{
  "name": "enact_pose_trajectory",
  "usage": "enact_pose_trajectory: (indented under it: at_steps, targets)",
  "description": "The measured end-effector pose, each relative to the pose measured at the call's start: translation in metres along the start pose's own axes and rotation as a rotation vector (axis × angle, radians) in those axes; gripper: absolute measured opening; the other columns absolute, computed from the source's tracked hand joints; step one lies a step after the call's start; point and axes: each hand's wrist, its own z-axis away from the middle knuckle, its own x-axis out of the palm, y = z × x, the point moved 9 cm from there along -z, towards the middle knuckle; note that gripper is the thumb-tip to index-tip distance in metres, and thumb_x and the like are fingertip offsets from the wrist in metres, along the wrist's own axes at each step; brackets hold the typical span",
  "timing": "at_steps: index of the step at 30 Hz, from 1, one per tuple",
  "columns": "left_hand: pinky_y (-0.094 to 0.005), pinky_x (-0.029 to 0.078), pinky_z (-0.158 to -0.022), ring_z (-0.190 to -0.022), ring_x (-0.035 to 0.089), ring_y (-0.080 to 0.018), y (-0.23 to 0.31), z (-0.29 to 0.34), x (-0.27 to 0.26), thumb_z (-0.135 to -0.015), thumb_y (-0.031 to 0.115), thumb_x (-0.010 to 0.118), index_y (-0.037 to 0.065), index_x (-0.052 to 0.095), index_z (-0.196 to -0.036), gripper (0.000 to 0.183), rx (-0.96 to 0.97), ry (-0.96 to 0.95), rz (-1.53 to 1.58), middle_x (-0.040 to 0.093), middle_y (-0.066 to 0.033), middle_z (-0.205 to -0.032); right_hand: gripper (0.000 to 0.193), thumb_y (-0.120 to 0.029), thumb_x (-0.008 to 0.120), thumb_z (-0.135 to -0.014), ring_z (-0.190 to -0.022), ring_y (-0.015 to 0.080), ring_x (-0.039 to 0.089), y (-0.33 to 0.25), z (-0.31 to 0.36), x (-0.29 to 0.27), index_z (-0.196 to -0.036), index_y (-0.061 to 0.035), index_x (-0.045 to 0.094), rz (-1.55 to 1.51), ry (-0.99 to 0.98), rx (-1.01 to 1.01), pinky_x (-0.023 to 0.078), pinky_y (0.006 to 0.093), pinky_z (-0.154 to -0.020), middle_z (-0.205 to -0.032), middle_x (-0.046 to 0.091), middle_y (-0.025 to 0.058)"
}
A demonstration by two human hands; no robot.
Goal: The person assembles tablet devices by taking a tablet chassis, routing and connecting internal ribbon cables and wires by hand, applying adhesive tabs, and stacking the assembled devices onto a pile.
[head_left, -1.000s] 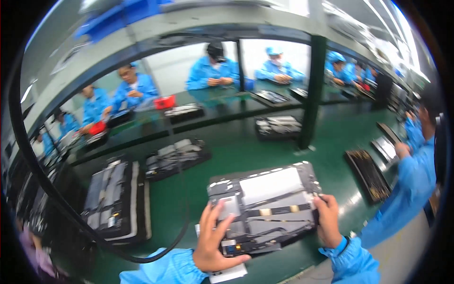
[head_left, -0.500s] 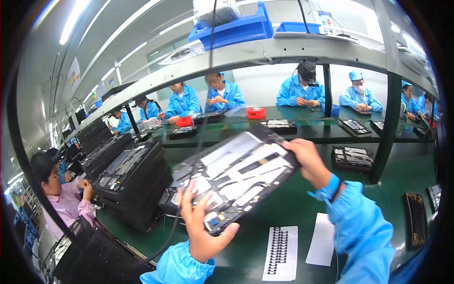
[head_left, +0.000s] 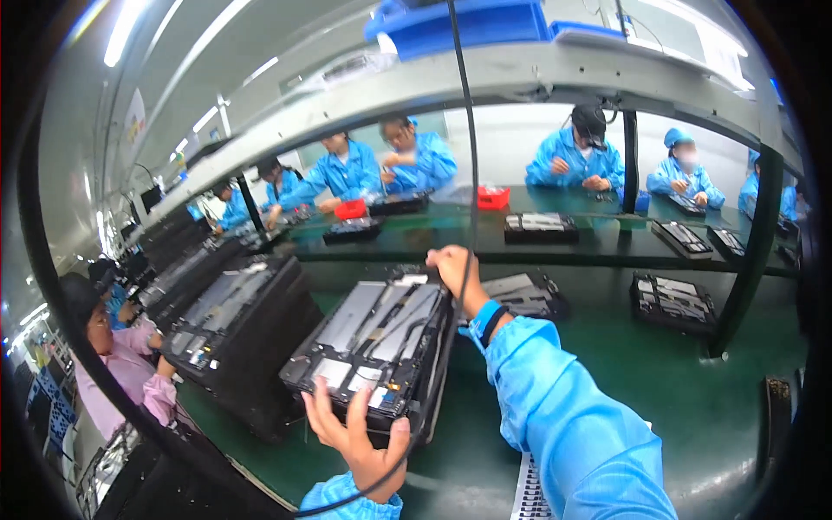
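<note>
A left hand (head_left: 362,446), fingers spread, touches the near edge, at six o'clock, of a flat black rectangular electronic unit (head_left: 368,325) with grey panels; at one o'clock, well apart, a right hand (head_left: 455,269) curls at the far corner, any pinch hidden. The step appears to be positioning; the next move calls for keeping the unit level. Whether its weight is down cannot be told. At nine o'clock stands a tall black stack (head_left: 251,377); at two, a second grey-panelled unit (head_left: 520,295); beyond, toward one, a red plastic bin (head_left: 493,198) and a blue-smocked worker (head_left: 576,163).
</note>
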Motion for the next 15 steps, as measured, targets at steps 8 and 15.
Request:
enact_pose_trajectory:
  at_steps: [8, 15]
  targets:
    - [-0.0404, 0.027, -0.093, -0.113, 0.031, -0.0310, 0.022, 0.054, -0.003, -0.055, 0.023, 0.068, 0.002, 0.033, -0.125, 0.081, 0.336, 0.081, 0.280, 0.024, -0.0216, -0.127, 0.053, -0.046, 0.060, -0.067, -0.100, 0.0342, 0.055, 0.114, 0.001, -0.172, -0.103, -0.0076, 0.062, 0.943, 0.055, 0.511, 0.044, 0.0421, -0.084, -0.108, 0.059, 0.0150]
    - [-0.0347, 0.039, -0.075, -0.083, 0.055, -0.0253, 0.054, 0.051, 0.059, -0.062, 0.003, 0.064, 0.003, 0.060, -0.093, 0.031, 0.369, -0.387, 0.434, 0.058, -0.0115, -0.096, 0.045, -0.032, 0.072, -0.058, -0.079, 0.0324, 0.062, 0.216, -0.008, -0.184, -0.085, 0.0027, 0.064, 0.385, -0.017, 0.514, 0.048, 0.0369, -0.071, -0.086, 0.064, 0.0182]
